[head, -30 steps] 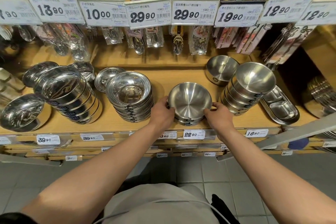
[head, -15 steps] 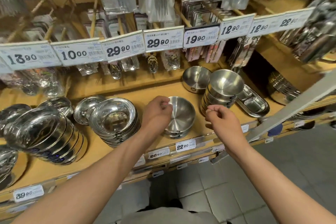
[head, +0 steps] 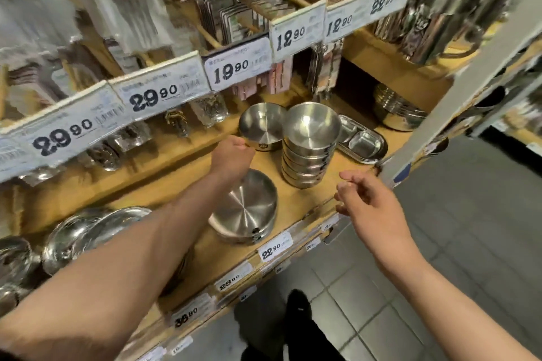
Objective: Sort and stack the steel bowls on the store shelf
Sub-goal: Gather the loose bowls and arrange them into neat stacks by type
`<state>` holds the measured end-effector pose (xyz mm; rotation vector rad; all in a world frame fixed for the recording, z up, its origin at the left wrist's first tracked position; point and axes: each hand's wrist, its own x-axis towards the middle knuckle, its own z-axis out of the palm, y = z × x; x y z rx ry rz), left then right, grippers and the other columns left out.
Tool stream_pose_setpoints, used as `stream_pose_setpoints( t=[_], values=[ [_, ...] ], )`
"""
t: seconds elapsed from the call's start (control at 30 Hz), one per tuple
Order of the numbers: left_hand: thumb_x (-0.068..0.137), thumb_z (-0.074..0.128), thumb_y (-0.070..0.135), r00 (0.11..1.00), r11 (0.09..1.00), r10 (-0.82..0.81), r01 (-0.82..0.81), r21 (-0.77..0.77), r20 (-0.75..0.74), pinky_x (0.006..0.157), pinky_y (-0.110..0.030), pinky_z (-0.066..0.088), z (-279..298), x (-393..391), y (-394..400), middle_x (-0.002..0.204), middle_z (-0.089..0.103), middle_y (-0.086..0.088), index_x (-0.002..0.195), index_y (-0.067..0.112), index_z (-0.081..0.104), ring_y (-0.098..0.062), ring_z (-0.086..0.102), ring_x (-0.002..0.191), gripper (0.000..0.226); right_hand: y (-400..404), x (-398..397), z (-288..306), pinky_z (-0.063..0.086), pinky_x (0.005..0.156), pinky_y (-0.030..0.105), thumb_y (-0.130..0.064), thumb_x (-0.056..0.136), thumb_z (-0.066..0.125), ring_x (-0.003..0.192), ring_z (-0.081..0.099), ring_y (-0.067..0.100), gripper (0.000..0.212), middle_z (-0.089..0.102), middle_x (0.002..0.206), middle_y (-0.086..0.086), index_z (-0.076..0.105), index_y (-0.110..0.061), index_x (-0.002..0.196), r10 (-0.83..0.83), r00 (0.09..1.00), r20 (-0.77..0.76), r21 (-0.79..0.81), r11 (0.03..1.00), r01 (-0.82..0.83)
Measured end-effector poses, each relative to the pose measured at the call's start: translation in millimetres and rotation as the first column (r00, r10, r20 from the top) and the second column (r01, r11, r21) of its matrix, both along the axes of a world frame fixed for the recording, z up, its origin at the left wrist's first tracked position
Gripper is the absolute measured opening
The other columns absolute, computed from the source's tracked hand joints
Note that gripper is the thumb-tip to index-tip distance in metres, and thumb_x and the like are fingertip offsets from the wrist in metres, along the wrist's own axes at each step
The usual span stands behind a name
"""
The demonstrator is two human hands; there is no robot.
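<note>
Steel bowl (head: 264, 127) now touched by left hand (head: 233, 154), grip unclear | right hand (head: 366, 199) released, empty

Two hands (head: 234, 152), three bowl stacks (head: 308, 152)

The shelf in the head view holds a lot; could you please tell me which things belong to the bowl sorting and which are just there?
Part of the job:
- lone steel bowl, left hand at its rim
- tall bowl stack
- low bowl stack
- right hand, holding nothing

Just there:
- divided steel trays
- price tags
- packaged cutlery
</note>
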<state>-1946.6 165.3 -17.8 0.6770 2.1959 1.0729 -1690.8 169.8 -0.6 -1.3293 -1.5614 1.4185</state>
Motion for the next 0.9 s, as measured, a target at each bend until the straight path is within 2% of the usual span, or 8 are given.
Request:
stream_pose_setpoints(
  t=[0.1, 0.17, 0.27, 0.33, 0.5, 0.57, 0.7, 0.9],
  values=[
    [0.091, 0.070, 0.023, 0.999, 0.996, 0.039, -0.039, -0.077, -0.008, 0.088, -0.044, 0.058, -14, -9, 24, 0.107, 0.071, -0.013, 0.101, 0.018, 0.065, -0.029, 0.069, 0.098, 0.012, 16, 5, -6, 0.059, 0.092, 0.050, -0.057, 0.074, 0.056, 0.082, 0.069, 0.013, 0.033, 0.070, 0.080, -0.014, 0.069, -0.043, 0.101, -0.029, 1.000, -0.003, -0.047, 0.998, 0.029],
    [0.090, 0.073, 0.025, 0.999, 0.994, 0.031, -0.032, -0.102, -0.018, 0.094, -0.047, 0.057, -22, -16, 40, 0.105, 0.071, -0.009, 0.100, 0.014, 0.066, -0.027, 0.069, 0.101, 0.017, 28, 6, -11, 0.057, 0.093, 0.053, -0.052, 0.078, 0.058, 0.082, 0.068, 0.018, 0.029, 0.069, 0.080, -0.010, 0.069, -0.041, 0.102, -0.042, 0.999, -0.010, -0.069, 0.997, 0.041],
    [0.089, 0.076, 0.028, 0.996, 0.993, 0.028, -0.038, -0.116, -0.085, 0.087, -0.032, 0.056, -38, -24, 61, 0.103, 0.069, -0.004, 0.098, 0.010, 0.061, -0.022, 0.066, 0.096, 0.025, 44, 6, -21, 0.056, 0.095, 0.054, -0.037, 0.091, 0.059, 0.091, 0.069, 0.030, 0.017, 0.072, 0.092, 0.007, 0.069, -0.038, 0.105, -0.044, 0.999, -0.004, -0.087, 0.995, 0.044],
    [0.091, 0.073, 0.027, 0.997, 0.994, 0.023, -0.031, -0.106, -0.076, 0.075, -0.024, 0.055, -49, -30, 71, 0.105, 0.072, -0.007, 0.113, 0.004, 0.067, -0.023, 0.069, 0.090, 0.032, 53, 3, -27, 0.056, 0.096, 0.052, -0.031, 0.095, 0.060, 0.094, 0.069, 0.027, 0.015, 0.073, 0.094, 0.002, 0.069, -0.038, 0.105, -0.041, 0.999, 0.008, -0.112, 0.993, 0.042],
    [0.093, 0.073, 0.026, 0.944, 0.976, 0.213, -0.191, -0.108, 0.252, 0.098, -0.050, 0.056, -66, -39, 86, 0.119, 0.071, -0.019, 0.125, 0.003, 0.062, -0.037, 0.069, 0.109, 0.041, 69, -2, -40, 0.056, 0.098, 0.049, -0.027, 0.094, 0.059, 0.096, 0.069, 0.019, 0.017, 0.073, 0.092, -0.012, 0.070, -0.035, 0.105, -0.030, 0.999, 0.019, -0.164, 0.986, 0.033],
    [0.094, 0.072, 0.026, 0.934, 0.972, 0.216, -0.180, -0.148, 0.285, 0.092, -0.045, 0.057, -71, -39, 91, 0.114, 0.073, -0.022, 0.115, 0.001, 0.065, -0.039, 0.071, 0.102, 0.033, 73, -2, -44, 0.056, 0.099, 0.047, -0.022, 0.096, 0.059, 0.093, 0.069, 0.014, 0.018, 0.072, 0.090, -0.013, 0.070, -0.034, 0.105, -0.038, 0.999, 0.025, -0.176, 0.984, 0.041],
    [0.094, 0.070, 0.015, 0.883, 0.959, 0.277, -0.231, -0.164, 0.379, 0.056, -0.027, 0.053, -74, -36, 99, 0.095, 0.075, -0.016, 0.114, -0.005, 0.068, -0.018, 0.070, 0.058, 0.029, 73, -2, -46, 0.056, 0.098, 0.049, -0.019, 0.097, 0.058, 0.093, 0.069, 0.016, 0.019, 0.070, 0.086, -0.019, 0.070, -0.030, 0.106, -0.050, 0.998, 0.034, -0.192, 0.980, 0.055],
    [0.092, 0.070, 0.009, 0.809, 0.933, 0.361, -0.321, -0.165, 0.464, 0.056, -0.026, 0.058, -62, -43, 92, 0.086, 0.074, -0.011, 0.103, 0.002, 0.068, -0.015, 0.067, 0.052, 0.014, 65, 3, -44, 0.057, 0.096, 0.051, -0.020, 0.098, 0.057, 0.083, 0.068, 0.011, 0.018, 0.070, 0.083, -0.012, 0.070, -0.031, 0.106, -0.087, 0.996, 0.023, -0.191, 0.978, 0.090]
  ],
)
